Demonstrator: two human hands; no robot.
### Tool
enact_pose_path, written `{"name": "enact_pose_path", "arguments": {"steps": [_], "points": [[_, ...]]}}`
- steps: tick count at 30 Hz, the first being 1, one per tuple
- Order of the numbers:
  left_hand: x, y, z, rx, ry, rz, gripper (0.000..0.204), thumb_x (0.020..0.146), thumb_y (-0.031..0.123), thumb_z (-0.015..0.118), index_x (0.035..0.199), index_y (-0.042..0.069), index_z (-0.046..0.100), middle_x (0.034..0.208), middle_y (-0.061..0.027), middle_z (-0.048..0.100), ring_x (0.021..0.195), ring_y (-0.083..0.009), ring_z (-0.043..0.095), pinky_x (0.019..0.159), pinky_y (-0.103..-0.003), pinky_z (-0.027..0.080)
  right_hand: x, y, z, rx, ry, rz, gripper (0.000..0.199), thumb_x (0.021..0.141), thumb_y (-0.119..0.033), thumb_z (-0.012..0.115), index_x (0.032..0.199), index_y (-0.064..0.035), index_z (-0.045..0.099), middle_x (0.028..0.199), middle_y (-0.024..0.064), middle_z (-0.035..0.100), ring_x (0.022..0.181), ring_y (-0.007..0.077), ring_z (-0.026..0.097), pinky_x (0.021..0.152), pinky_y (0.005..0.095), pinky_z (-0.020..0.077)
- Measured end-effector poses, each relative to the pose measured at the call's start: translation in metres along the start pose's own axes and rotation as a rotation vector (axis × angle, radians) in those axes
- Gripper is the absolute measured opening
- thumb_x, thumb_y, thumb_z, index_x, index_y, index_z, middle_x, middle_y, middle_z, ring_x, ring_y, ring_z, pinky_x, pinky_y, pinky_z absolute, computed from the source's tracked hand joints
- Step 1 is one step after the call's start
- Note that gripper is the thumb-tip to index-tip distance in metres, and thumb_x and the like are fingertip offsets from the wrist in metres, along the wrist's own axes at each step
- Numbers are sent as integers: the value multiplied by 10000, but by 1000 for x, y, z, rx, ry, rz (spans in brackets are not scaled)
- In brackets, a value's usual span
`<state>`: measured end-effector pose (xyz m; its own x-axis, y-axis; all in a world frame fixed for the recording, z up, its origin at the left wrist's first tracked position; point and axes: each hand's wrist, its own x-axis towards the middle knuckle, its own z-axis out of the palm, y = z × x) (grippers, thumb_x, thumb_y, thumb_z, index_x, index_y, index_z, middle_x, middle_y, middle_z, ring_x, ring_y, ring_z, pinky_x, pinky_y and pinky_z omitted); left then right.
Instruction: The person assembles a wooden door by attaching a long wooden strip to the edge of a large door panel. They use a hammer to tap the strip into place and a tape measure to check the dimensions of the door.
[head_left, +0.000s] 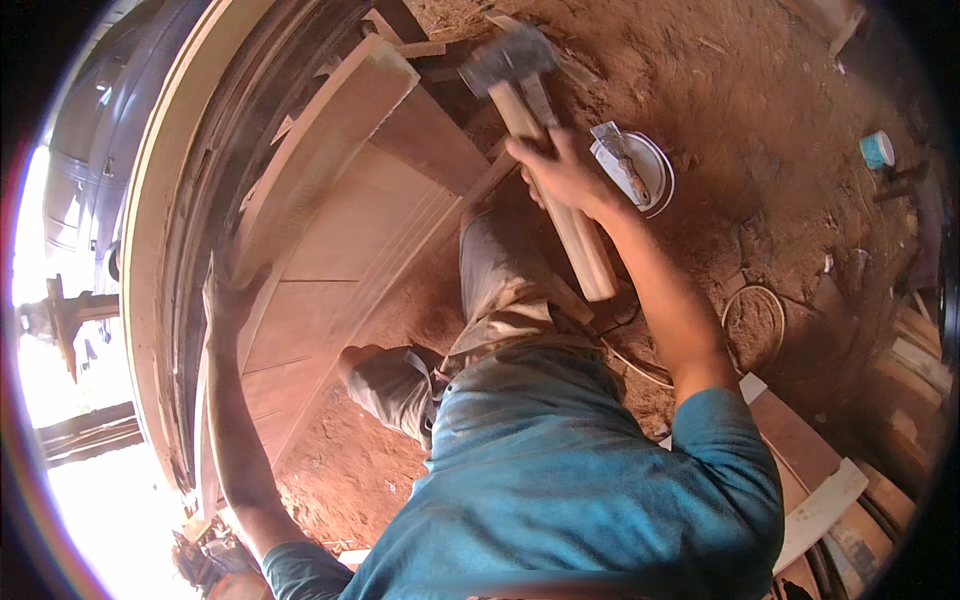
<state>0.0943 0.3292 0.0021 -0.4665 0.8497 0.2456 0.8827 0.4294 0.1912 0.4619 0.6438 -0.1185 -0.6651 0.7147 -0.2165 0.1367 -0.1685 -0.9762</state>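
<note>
Here, the right hand (562, 172) is gripping a wooden-handled hammer (545, 140) w/ fingers closed round the handle; the dark head is sitting at top centre of the frame, over the door's upper corner. The left hand (228, 292) is resting at centre-left against the edge of a wooden panel door (340, 240), fingers wrapping the edge. The door is running diagonally from upper centre to lower left, beside a curved frame (165, 200). A white lid w/ a scraper (640, 172) is lying on the sawdust floor (760, 120), just right of the hammer hand. Small blue cup (877, 149) is sitting upper right.
</note>
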Motion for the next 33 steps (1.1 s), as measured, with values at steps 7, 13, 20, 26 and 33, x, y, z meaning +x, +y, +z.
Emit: {"name": "enact_pose_path", "arguments": {"steps": [7, 13, 20, 26, 33], "points": [[65, 6, 34, 339, 56, -54, 666, 822, 357, 777, 1334, 22, 514, 1267, -226, 567, 1140, -421, 571, 939, -504, 479, -31, 193, -7, 90, -87, 564, 1178, 858, -506, 683, 1513, 7, -152, 730, 65, 597, 545, 180, 573, 527, 354, 521], [79, 42, 47, 406, 168, 185, 644, 848, 418, 727, 1294, -1, 527, 1182, -237, 580, 1129, -418, 539, 967, -499, 445, -41, 298, -22, -618, -89, 429, 730, 846, -454, 680, 1239, 139, 514, 1041, 306, 651, 883, 378, 669, 773, 463, 523], [86, 46, 67, 585, 318, 322, 638, 849, 451, 720, 1332, 81, 527, 1384, -172, 460, 1266, -340, 454, 1070, -559, 348, -49, 289, -35, -538, -142, 177, 630, 868, -465, 633, 1291, -5, 552, 1096, 303, 650, 1039, 452, 628, 880, 496, 489], [142, 136, 111, 829, 98, 661, 678, 910, 563, 566, 1499, 281, 383, 1565, -46, 273, 1460, -253, 231, 1199, -600, 164, -49, 300, -37, -585, -182, 234, 650, 866, -468, 639, 1312, -10, 526, 1077, 288, 648, 1011, 442, 626, 858, 493, 493], [182, 133, 125, 1025, -23, 785, 740, 898, 622, 502, 1516, 242, 351, 1606, 18, 211, 1493, -208, 152, 1226, -569, 116, -54, 306, -38, -605, -181, 276, 667, 863, -472, 647, 1319, -6, 506, 1049, 271, 646, 970, 423, 627, 829, 486, 498]]}}
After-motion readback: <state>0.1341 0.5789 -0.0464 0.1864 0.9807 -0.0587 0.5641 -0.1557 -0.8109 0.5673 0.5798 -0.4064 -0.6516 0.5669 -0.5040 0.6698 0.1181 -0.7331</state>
